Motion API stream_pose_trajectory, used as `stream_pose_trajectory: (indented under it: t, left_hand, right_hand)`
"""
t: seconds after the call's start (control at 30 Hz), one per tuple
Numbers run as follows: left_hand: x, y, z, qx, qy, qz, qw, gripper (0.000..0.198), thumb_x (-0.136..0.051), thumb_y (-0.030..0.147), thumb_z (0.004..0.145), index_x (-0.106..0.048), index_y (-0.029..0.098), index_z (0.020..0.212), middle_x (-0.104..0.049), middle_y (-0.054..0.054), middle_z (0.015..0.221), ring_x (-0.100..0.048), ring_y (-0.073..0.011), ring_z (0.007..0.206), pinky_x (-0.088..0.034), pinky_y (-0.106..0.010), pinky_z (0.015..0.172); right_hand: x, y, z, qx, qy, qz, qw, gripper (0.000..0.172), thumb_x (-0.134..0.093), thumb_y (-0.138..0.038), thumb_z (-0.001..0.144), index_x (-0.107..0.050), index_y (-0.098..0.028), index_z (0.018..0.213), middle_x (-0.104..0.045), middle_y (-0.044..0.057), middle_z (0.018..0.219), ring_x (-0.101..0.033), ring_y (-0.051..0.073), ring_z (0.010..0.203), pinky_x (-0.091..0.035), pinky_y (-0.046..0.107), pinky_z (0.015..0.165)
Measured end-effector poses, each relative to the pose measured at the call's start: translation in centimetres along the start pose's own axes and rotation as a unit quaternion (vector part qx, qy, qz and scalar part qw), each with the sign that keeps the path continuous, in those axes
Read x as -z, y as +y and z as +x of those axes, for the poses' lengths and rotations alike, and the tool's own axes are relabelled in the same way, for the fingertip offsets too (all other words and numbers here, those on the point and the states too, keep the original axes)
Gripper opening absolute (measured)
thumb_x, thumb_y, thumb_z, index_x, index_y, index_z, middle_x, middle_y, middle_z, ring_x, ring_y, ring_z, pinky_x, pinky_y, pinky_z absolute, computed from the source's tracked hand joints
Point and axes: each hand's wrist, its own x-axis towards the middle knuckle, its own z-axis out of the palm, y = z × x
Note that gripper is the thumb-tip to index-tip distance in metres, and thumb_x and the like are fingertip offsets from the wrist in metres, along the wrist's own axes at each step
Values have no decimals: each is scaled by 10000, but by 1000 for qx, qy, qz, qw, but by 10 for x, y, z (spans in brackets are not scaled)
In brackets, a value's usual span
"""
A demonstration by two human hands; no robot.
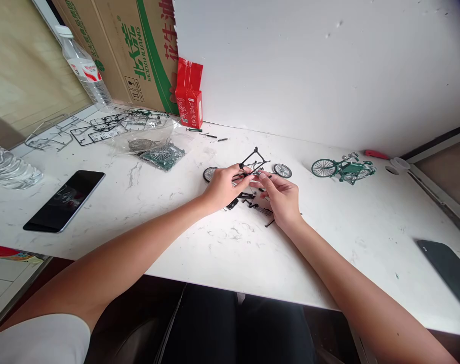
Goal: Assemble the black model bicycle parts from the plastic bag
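Observation:
My left hand (224, 186) grips the black frame of a small model bicycle (255, 154), its fingers closed around the thin bars. Thumb and forefinger of my right hand (282, 194) pinch at the right part of the same frame; whether a smaller piece sits between them is hidden. One spoked model wheel (282, 171) lies just beyond my right hand, and another wheel (210, 174) shows behind my left. Several loose black parts (258, 207) are spread on the white table (230, 253) beneath and in front of my hands.
An assembled green model bicycle (343, 168) stands to the right. At the left are a phone (65, 202), plastic bottles (86, 71), part sprues (112, 124) and a clear bag of parts (161, 153). A red box (189, 101) and small tools (210, 135) lie at the back. A dark flat object (448, 270) is far right.

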Motion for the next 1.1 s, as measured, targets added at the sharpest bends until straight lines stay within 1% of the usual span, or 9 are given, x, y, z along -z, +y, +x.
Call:
stream_pose_trajectory:
  t: [0.17,0.37,0.47,0.57,0.67,0.73,0.9,1.03,1.1]
  left_hand:
    - [0,2,0,-3,5,7,1000,120,-755,287,958,-753,187,1026,-841,-91,1058,-822,-210,932,-685,-314,845]
    - [1,5,0,-4,-3,5,1000,108,-757,289,956,-751,190,998,-839,-84,1043,-818,-207,911,-688,-323,855]
    - [2,4,-1,-6,-10,7,1000,115,-750,301,968,-752,197,1018,-838,-81,1049,-823,-211,914,-688,-330,854]
    - [3,3,-1,-5,-5,11,1000,113,-753,293,966,-746,197,1026,-838,-80,1043,-824,-210,911,-686,-327,851]
    - [3,2,-1,-4,-1,19,1000,102,-761,276,956,-738,192,1009,-837,-81,1027,-823,-211,913,-684,-324,848]
    - [3,1,-1,-8,-4,12,1000,114,-765,286,958,-733,193,1017,-837,-84,1042,-825,-214,939,-685,-325,866]
    - [5,-1,-1,-10,-11,1,1000,188,-772,344,966,-730,200,1081,-834,-103,1129,-821,-242,1051,-676,-368,972]
    - [6,2,0,-10,-16,20,1000,197,-769,361,971,-728,192,1064,-835,-106,1092,-825,-240,1009,-682,-343,901]
    - [6,4,0,-8,-22,32,999,191,-741,365,992,-717,189,1065,-831,-105,1084,-827,-228,965,-680,-321,848]
  right_hand:
    - [-1,3,0,3,2,11,1000,410,-839,-603,856,-841,-223,1011,-840,82,1106,-820,309,1013,-577,308,573]
    - [1,6,1,19,-8,-16,1000,422,-816,-629,871,-844,-231,1006,-842,79,1098,-822,316,1009,-585,319,572]
    - [2,5,0,25,-10,-32,999,400,-825,-615,868,-848,-231,976,-848,83,1026,-813,316,1010,-599,332,590]
    - [3,5,-3,28,-16,-40,999,367,-869,-580,834,-856,-235,958,-848,80,975,-801,302,979,-625,352,638]
    - [3,6,-4,30,-18,-42,999,377,-889,-573,811,-863,-233,973,-849,81,1013,-799,290,917,-631,374,654]
    - [4,7,-3,36,-17,-47,998,394,-877,-584,821,-867,-234,1002,-849,83,1028,-803,296,909,-634,390,660]
    - [5,11,-2,58,-13,-41,997,438,-869,-568,841,-856,-255,1147,-850,72,1047,-815,325,1000,-665,431,754]
    - [5,13,-3,68,-14,-40,997,457,-866,-547,857,-848,-259,1211,-852,76,1019,-811,322,999,-672,443,764]
    - [5,14,-3,77,-13,-46,996,456,-855,-545,868,-849,-257,1222,-853,77,1047,-808,313,992,-671,436,750]
